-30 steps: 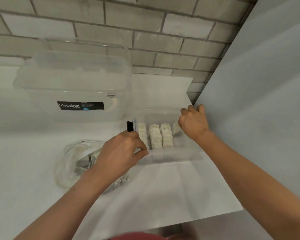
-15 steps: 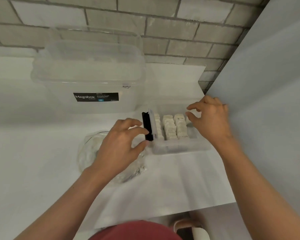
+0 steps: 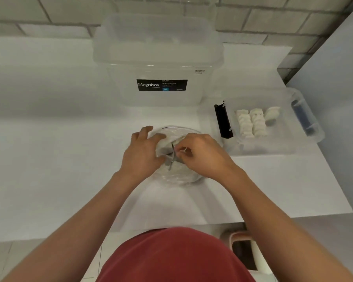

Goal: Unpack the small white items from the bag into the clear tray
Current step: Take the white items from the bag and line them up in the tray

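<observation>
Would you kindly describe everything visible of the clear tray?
The clear tray is a low, open-topped rectangular box of see-through plastic, lying flat on the white counter beside the grey wall. A black clip stands at its left end, a blue clip at its right. Inside, small white items lie in two rows, with a few beside them. The left hand and right hand are off it, at the bag.

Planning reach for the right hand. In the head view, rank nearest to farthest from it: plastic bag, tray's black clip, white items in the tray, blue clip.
1. plastic bag, gripped by the right hand.
2. black clip, tray's left end.
3. white items, inside the clear tray.
4. blue clip, tray's right end.
</observation>
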Demonstrator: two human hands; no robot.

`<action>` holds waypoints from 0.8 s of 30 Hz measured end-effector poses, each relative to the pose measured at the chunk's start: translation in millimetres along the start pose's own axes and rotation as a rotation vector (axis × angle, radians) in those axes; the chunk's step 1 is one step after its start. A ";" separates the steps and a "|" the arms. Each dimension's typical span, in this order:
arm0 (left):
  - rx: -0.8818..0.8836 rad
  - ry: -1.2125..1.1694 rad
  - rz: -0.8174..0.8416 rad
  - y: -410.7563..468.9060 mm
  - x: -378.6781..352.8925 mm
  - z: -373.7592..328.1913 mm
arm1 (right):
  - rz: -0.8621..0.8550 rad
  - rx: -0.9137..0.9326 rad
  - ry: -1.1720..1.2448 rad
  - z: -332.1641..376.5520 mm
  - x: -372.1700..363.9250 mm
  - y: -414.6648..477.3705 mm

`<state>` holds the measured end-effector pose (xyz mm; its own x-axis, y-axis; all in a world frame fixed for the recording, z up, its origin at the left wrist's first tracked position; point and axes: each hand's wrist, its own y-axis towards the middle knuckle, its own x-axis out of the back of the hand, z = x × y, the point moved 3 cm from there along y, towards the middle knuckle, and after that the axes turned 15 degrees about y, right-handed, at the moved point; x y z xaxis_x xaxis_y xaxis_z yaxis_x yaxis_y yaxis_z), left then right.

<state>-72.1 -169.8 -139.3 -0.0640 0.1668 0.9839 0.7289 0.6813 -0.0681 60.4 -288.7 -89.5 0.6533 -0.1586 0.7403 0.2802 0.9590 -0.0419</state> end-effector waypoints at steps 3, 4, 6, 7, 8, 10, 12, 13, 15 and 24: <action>-0.012 -0.153 0.101 6.3 -6.4 2.5 | 0.079 -0.115 -0.177 -9.5 -20.9 7.1; -0.010 -0.205 0.113 7.0 -5.7 3.0 | 0.067 -0.141 -0.187 -11.5 -24.2 8.7; -0.022 -0.274 0.112 6.5 -1.5 3.9 | 0.035 -0.182 -0.176 -13.2 -27.7 12.4; -0.027 -0.310 0.113 5.8 -0.1 4.5 | 0.025 -0.196 -0.165 -12.9 -28.4 14.0; -0.033 -0.346 0.126 4.7 0.7 5.5 | 0.024 -0.207 -0.145 -12.1 -28.8 15.2; -0.039 -0.406 0.164 3.3 1.5 8.2 | 0.048 -0.232 -0.091 -8.6 -28.9 15.1; -0.066 -0.423 0.186 3.0 2.6 9.8 | 0.081 -0.253 -0.051 -5.0 -29.8 14.5; -0.086 -0.427 0.185 2.9 3.9 9.5 | 0.091 -0.256 -0.044 -3.7 -30.8 14.7; -0.123 -0.430 0.177 2.4 7.3 8.5 | 0.091 -0.250 -0.041 -2.2 -34.4 16.7; -0.183 -0.444 0.207 -0.6 17.0 12.5 | 0.011 -0.176 0.020 2.2 -28.9 16.0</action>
<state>-82.1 -158.5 -124.5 -0.1595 0.5980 0.7855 0.8615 0.4728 -0.1851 44.5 -268.2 -110.1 0.6704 -0.1547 0.7257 0.3910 0.9049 -0.1683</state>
